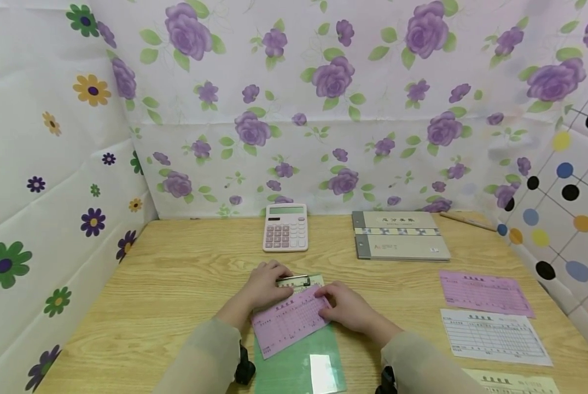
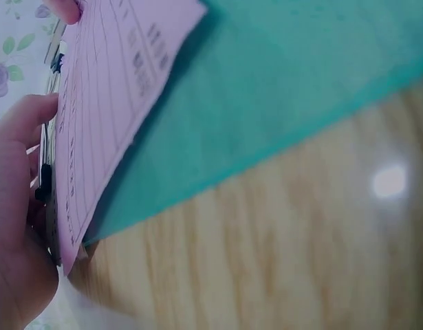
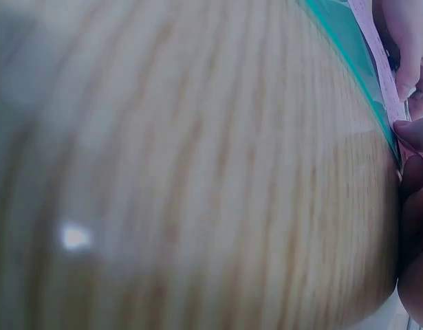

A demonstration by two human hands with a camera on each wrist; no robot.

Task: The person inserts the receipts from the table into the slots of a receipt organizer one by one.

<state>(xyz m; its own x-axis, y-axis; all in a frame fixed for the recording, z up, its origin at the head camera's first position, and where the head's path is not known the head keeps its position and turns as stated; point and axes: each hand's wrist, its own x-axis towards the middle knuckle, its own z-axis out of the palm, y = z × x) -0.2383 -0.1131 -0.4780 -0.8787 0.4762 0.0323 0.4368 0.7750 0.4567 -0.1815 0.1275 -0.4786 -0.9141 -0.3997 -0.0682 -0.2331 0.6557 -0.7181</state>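
Pink form point(image 1: 287, 320) laid askew on green clipboard point(image 1: 301, 364), near front edge of tabletop point(image 1: 175, 284), centre. Clip point(image 1: 294, 280) gripped by left hand point(image 1: 266, 285), fingers curled over it. Form's right edge pinched by right hand point(image 1: 345, 306), fingers together. Risk judged: form clamped crooked or creased if clip released before squaring. Calculator point(image 1: 285, 227) and booklet point(image 1: 398, 235) kept at back edge; loose forms point(image 1: 485, 293) spread toward right edge; nothing blocking hands.

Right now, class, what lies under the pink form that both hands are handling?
Under the pink form lies a green clipboard, its metal clip under the left hand. A pale sheet shows by the clip; anything else beneath is covered.
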